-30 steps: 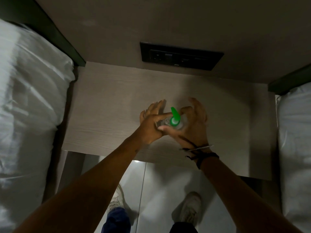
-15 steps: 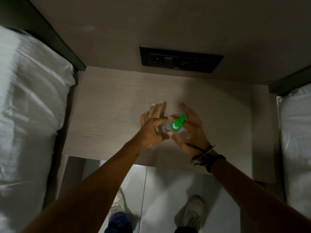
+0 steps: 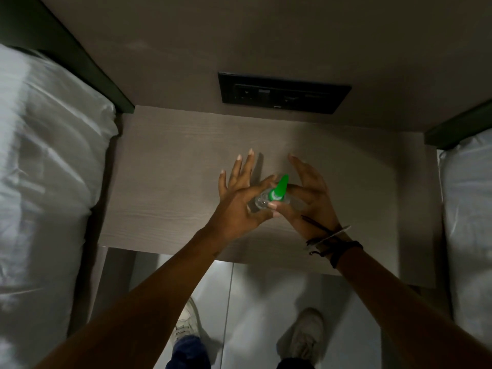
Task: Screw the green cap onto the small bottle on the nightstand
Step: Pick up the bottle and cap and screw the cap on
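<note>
A small clear bottle [image 3: 259,202] is held above the pale wooden nightstand [image 3: 165,187], with a bright green pointed cap [image 3: 278,190] on its neck. My left hand [image 3: 237,203] grips the bottle body with thumb and forefinger, the other fingers spread toward the wall. My right hand [image 3: 306,198] pinches the base of the green cap with thumb and forefinger, its other fingers fanned open. How far the cap is threaded onto the bottle cannot be seen.
White bedding [image 3: 45,169] lies on the left and more white bedding [image 3: 468,209] on the right. A black socket panel [image 3: 282,93] is set in the wall behind the nightstand. My shoes [image 3: 306,336] stand on the glossy floor below.
The green cap's tip has swung from pointing up-left to up-right. The outer fingers of both hands have spread open. The view has shifted slightly.
</note>
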